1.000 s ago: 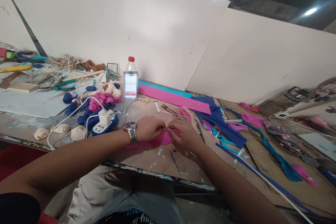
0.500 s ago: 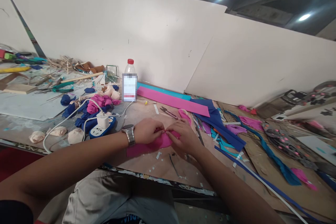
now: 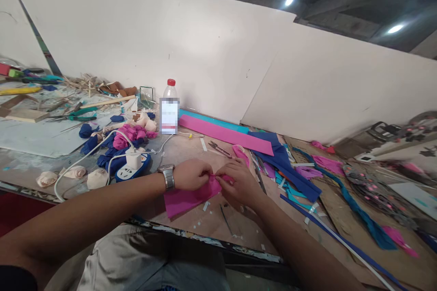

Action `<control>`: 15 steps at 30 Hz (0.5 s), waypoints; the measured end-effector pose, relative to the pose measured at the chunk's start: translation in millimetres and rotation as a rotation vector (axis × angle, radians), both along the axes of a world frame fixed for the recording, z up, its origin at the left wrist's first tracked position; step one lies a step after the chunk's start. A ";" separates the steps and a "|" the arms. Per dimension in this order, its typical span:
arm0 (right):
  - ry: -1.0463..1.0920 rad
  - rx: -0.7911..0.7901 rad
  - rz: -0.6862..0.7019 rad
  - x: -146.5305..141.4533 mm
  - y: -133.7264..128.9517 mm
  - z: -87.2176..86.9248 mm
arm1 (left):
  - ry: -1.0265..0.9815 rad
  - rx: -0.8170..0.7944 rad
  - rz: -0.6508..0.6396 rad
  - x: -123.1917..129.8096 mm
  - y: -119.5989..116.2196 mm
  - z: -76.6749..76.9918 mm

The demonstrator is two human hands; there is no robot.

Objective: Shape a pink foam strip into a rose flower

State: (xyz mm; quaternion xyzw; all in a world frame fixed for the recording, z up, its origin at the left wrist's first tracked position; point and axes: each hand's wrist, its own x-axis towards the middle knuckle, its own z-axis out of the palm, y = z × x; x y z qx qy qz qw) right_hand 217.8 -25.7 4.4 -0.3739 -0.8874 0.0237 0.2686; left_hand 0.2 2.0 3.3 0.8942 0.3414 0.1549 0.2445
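Observation:
A pink strip [image 3: 191, 198] lies on the brown work surface, its upper end pinched between both hands. My left hand [image 3: 193, 174], with a metal watch on the wrist, grips the strip from the left with thumb and fingers closed. From the right, my right hand [image 3: 239, 182] pinches the same end, its fingertips almost touching the left ones. Behind the right hand is a small curled pink piece [image 3: 241, 152]. Small scissors [image 3: 219, 149] rest just beyond the hands.
A red-capped bottle [image 3: 171, 86] stands by the white board, near long pink [image 3: 225, 135] and blue strips. At left are a power strip [image 3: 133, 168] with white cables, fabric rosettes [image 3: 128, 136] and green-handled pliers [image 3: 82, 113]. Fabric scraps lie at right.
The pink strip's lower part now spreads further down toward the table's front edge, and more of it shows below the hands. Both hands still pinch its end.

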 end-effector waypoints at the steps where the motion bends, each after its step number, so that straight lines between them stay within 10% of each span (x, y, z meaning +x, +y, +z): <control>1: 0.001 0.001 -0.010 0.3 -0.2 0.1 | 0.007 0.004 0.000 0.0 0.1 -0.1; 15: -0.045 0.033 -0.081 0.9 -1.3 0.3 | 0.131 0.263 0.069 1.3 -6.1 0.3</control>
